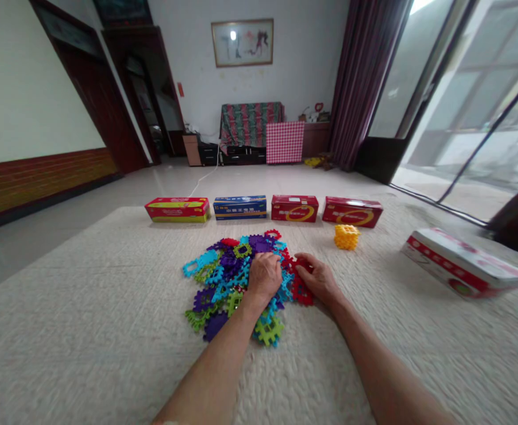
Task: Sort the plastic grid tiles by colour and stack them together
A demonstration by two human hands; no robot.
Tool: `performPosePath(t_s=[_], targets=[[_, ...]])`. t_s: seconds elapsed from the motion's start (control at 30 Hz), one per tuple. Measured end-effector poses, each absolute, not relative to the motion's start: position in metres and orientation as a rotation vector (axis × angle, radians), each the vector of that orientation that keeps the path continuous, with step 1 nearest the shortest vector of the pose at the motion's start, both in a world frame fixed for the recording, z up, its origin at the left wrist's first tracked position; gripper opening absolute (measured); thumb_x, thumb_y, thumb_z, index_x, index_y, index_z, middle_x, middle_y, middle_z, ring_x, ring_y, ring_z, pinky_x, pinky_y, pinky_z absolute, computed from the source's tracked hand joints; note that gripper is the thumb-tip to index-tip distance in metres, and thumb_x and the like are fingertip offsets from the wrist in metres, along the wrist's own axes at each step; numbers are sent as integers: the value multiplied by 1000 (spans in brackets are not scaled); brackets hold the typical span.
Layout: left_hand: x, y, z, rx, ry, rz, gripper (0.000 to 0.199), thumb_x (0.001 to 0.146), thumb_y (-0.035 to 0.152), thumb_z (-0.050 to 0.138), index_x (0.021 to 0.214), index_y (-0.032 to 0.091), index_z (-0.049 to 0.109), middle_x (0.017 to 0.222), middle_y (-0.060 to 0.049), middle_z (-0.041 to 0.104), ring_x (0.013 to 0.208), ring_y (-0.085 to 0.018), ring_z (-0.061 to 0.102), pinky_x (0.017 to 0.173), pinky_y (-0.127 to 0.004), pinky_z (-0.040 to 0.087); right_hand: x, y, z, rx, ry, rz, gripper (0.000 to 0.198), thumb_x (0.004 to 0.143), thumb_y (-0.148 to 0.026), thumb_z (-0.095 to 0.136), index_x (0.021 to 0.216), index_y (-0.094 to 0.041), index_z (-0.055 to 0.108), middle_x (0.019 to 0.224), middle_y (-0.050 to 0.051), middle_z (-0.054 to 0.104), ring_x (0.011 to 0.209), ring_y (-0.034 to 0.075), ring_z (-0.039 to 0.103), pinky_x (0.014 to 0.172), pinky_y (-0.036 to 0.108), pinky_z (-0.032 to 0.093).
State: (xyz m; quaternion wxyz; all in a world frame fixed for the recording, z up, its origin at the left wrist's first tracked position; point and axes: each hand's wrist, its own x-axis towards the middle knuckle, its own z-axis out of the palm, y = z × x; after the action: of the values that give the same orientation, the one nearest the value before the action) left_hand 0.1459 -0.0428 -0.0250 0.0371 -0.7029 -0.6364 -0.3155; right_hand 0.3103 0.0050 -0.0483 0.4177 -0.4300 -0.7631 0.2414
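Observation:
A heap of toothed, flat plastic building pieces [226, 274] in purple, blue, green and red lies on the pale quilted cover. Over its right part is my left hand [265, 274], with fingers curled downward; what they grip, if anything, is hidden. At the heap's right edge my right hand [320, 278] has thumb and fingers closed on a red toothed piece [301, 290]. A yellow cube [346, 236] built from similar pieces stands beyond my right hand.
Along the far edge of the cover [121, 265] stand a red-yellow box [178, 210], a blue box [240, 208] and two red boxes [294, 208]. A larger white and red box [465, 262] lies at the right. Farther back is a cabinet [243, 156].

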Motion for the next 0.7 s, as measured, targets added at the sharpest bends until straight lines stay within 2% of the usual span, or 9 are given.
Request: performPosePath(t_s=[0.17, 0.3, 0.47, 0.6, 0.7], targets=[[126, -40, -6, -2050, -1972, -1008, 32, 86, 13, 44, 103, 17, 70, 99, -7, 72, 96, -20, 63, 95, -34, 46, 309, 1, -42, -1089, -1926, 603, 31, 81, -36, 55, 101, -17, 68, 93, 8, 72, 80, 21, 67, 74, 36, 53], [87, -38, 1, -1844, -2133, -885, 31, 81, 16, 53, 108, 17, 69, 110, -9, 70, 104, -22, 62, 98, -34, 45, 308, 0, -39, -1082, -1918, 595, 29, 81, -37, 55, 99, -18, 68, 91, 8, 72, 75, 20, 65, 70, 33, 52], [63, -37, -15, -1805, -2310, -653, 28, 80, 27, 59, 101, 17, 72, 102, -11, 72, 99, -25, 65, 94, -33, 46, 307, 1, -39, -1086, -1915, 639, 28, 80, -36, 53, 97, -18, 68, 87, 6, 71, 74, 20, 64, 69, 32, 52], [62, -37, -14, -1767, -2299, -707, 25, 81, 18, 52, 93, 19, 74, 99, -10, 73, 96, -22, 66, 93, -31, 47, 306, 1, -39, -1068, -1907, 610, 26, 81, -35, 52, 93, -19, 68, 86, 5, 71, 73, 18, 63, 70, 32, 52], [68, -38, 1, -1762, -2232, -805, 29, 86, 17, 45, 88, 18, 74, 96, -9, 73, 93, -20, 65, 90, -30, 47, 305, 0, -40, -1047, -1836, 614, 27, 80, -33, 52, 98, -18, 66, 89, 6, 70, 74, 18, 63, 66, 30, 52]])
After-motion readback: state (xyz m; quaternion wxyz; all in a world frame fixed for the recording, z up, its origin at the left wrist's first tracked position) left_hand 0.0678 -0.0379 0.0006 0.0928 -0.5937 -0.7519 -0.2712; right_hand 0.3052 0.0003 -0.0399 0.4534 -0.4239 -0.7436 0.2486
